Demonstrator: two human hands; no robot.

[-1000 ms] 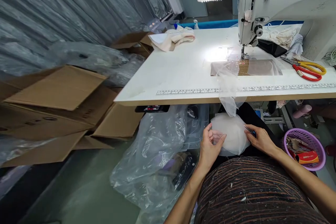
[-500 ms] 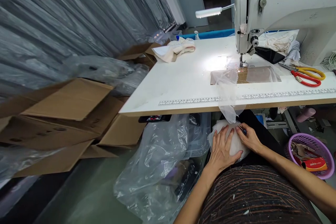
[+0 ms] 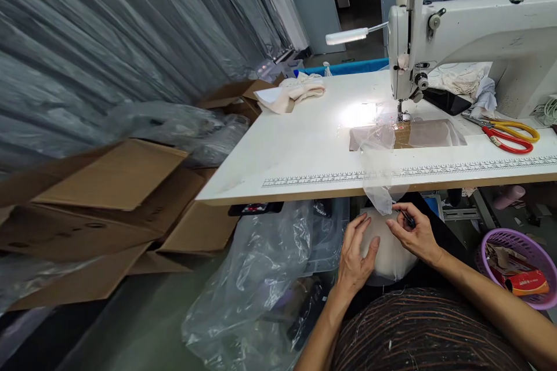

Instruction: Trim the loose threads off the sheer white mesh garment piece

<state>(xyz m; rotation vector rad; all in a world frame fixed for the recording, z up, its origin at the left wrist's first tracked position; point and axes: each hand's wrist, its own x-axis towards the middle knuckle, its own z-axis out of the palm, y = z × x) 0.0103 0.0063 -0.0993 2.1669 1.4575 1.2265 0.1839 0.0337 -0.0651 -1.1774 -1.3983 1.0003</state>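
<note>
in the head view, the left grip [image 3: 355, 258] is spread fairly wide, its thumb standing apart from the fingers, and it lies against the near-left part of a rounded bundle of sheer white fabric [image 3: 394, 261]. whether it pinches any of the cloth, i cannot tell. the right grip [image 3: 420, 235] is curled around a small dark tool [image 3: 409, 219], partly hidden by the fingers, with thumb and forefinger pointing left over the far-right part of the bundle. so the fabric sits between the two grips, low over the person's dark lap, just in front of a brown-striped garment [image 3: 400, 330].

just beyond the right grip, a sheer strip [image 3: 378, 200] hangs over the edge of the white tabletop [image 3: 287, 145], its lower end close to the forefinger. farther beyond the grips stands the sewing machine [image 3: 461, 32], its needle area lit by a small lamp [image 3: 347, 36]. to the right of it all, past the right grip, scissors [image 3: 509, 134] with red and yellow handles lie on the tabletop, and a purple basket [image 3: 535, 252] stands below. left of the left grip come a clear plastic bag [image 3: 248, 295] and, well apart, an opened cardboard box [image 3: 113, 182].
</note>
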